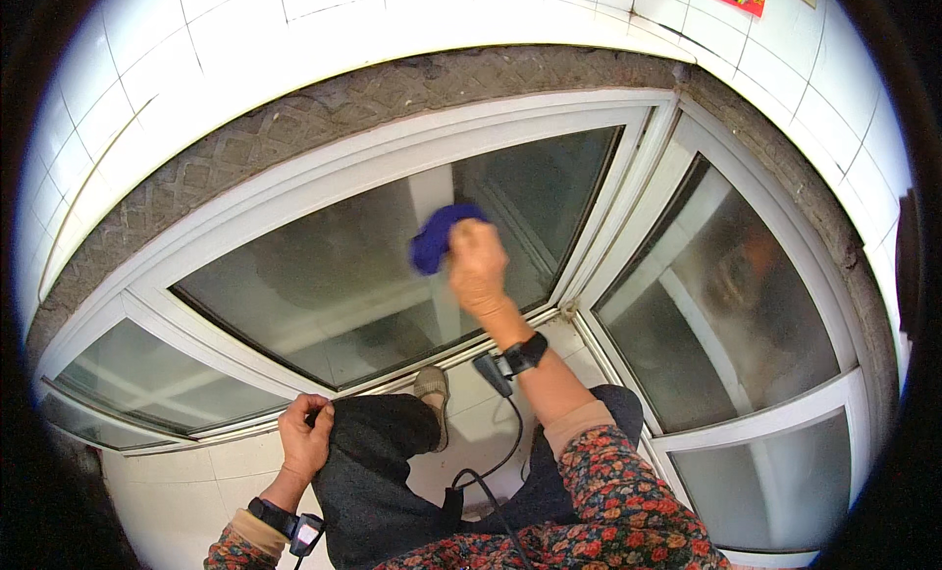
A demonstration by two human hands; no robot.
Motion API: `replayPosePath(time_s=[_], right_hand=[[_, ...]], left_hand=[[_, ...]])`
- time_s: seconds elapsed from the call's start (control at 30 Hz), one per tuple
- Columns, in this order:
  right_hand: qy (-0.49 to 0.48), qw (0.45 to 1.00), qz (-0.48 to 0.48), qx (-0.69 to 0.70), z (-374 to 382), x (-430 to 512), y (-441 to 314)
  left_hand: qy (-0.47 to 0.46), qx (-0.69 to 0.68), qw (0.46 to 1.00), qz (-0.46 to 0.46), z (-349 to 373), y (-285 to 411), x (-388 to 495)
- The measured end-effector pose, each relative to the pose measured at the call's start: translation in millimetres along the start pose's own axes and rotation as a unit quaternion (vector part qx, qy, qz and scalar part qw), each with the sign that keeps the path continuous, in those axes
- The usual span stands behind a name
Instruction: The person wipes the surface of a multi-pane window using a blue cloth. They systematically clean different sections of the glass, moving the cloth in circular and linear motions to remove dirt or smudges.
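Observation:
My right hand [478,265] grips a bunched purple-blue cloth [438,239] in front of the middle glass pane [316,276]. Both hand and cloth are slightly blurred, and the cloth appears to lie against the glass. That pane sits in a white-framed cabinet door [383,145] under a tiled counter. Loosely curled, my left hand [305,434] rests by my left knee, close to the door's bottom rail; nothing shows between its fingers. A black strap with a small device [525,354] circles my right wrist, and a similar strap [272,517] is on the left.
A white-framed glass panel [725,298] meets the door at a corner on the right. Another glazed panel [169,379] stands at left. A rough stone-like edge [471,73] overhangs the frames. My slippered foot [431,384] and a black cable [508,452] are over the tiled floor [471,423].

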State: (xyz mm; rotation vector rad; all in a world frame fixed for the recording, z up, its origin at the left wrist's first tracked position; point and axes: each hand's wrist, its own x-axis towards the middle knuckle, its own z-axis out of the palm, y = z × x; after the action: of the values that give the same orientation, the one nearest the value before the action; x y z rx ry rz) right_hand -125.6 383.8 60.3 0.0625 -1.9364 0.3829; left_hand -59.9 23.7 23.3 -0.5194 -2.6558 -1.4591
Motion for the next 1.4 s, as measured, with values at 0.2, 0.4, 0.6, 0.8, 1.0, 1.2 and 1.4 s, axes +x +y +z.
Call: replayPosePath(time_s=[0.2,0.4,0.6,0.8,1.0,1.2,1.4], right_hand=[[0.229,0.919,0.315,0.057,-25.5,-27.4,146.4],[0.197,0.895,0.399,0.004,-17.0,-16.6,129.4],[0.052,0.997,0.057,0.024,12.2,10.9,-28.2],[0.083,0.997,-0.004,0.007,-5.9,34.0,-17.4],[0.213,0.952,0.216,0.050,-35.9,47.4,81.7],[0.201,0.956,0.214,-0.014,-23.5,48.7,42.9],[-0.001,0.998,-0.057,0.037,20.6,11.9,-70.0]], left_hand=[[-0.006,-0.015,1.000,-0.015,-1.9,-3.1,3.4],[-0.010,-0.025,0.999,-0.017,-1.0,0.6,8.0],[-0.016,-0.026,0.999,-0.021,-0.5,3.9,6.2],[-0.008,-0.014,0.999,-0.035,-2.4,3.1,3.9],[-0.016,-0.027,0.999,-0.015,-1.7,-0.3,5.9],[-0.012,-0.027,0.999,-0.028,-3.7,2.3,3.8],[-0.019,-0.018,1.000,-0.013,-0.6,4.5,3.0]])
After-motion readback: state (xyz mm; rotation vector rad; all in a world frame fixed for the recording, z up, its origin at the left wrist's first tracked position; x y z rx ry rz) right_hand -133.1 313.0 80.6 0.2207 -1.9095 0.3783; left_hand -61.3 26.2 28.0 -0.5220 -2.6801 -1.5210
